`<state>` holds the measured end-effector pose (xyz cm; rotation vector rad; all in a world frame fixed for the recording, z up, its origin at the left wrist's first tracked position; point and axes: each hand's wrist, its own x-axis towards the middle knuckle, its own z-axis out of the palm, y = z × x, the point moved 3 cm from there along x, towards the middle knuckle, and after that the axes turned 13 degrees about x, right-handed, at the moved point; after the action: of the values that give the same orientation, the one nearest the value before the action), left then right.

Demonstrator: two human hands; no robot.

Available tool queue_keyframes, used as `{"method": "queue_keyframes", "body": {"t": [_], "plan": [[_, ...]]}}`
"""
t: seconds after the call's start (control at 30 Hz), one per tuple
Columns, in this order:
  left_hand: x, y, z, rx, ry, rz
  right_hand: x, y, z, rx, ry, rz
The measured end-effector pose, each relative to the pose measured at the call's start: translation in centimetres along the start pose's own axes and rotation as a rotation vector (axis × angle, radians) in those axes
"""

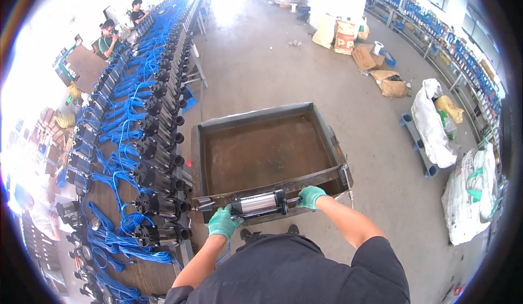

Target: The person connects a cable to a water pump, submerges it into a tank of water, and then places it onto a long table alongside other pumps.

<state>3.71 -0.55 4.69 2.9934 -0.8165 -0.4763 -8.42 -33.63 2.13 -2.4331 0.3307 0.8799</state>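
A silver cylinder with black end caps (259, 203), looking like a pump or motor body, lies crosswise in front of me at the near rim of a large metal tub (256, 185). My left hand (223, 223), in a green glove, is closed around its left end. In a matching glove, my right hand (312, 196) grips the narrow stub at its right end. Both palms are hidden. A thin blue cable (224, 256) hangs below my left hand. Left of the cylinder, a tapered metal piece (204, 202) sits at the tub's near left corner.
A long bench on my left carries rows of black units (155, 206) and coiled blue cables (131, 105). Two people (109, 40) are at its far side. Sacks (430, 124), a blue pallet (418, 143) and cardboard boxes (364, 58) stand on the floor at right.
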Motion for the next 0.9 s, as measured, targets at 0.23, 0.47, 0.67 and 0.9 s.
{"method": "queue_keyframes", "body": {"t": [0.23,0.47,0.67,0.9], "plan": [[-0.3,0.1,-0.7,-0.001,0.033,-0.002,0.6,3.7,1.6,0.95,-0.164,0.285],[-0.8,0.1,-1.2,-0.02,0.002,-0.01,0.0,3.5,3.0,1.526,-0.092,-0.028],[-0.8,0.1,-1.2,-0.013,-0.023,-0.01,0.8,4.6,3.0,1.679,-0.178,0.006],[-1.0,0.1,-1.4,0.002,-0.009,-0.002,2.2,1.8,1.3,0.312,-0.13,-0.091]]}}
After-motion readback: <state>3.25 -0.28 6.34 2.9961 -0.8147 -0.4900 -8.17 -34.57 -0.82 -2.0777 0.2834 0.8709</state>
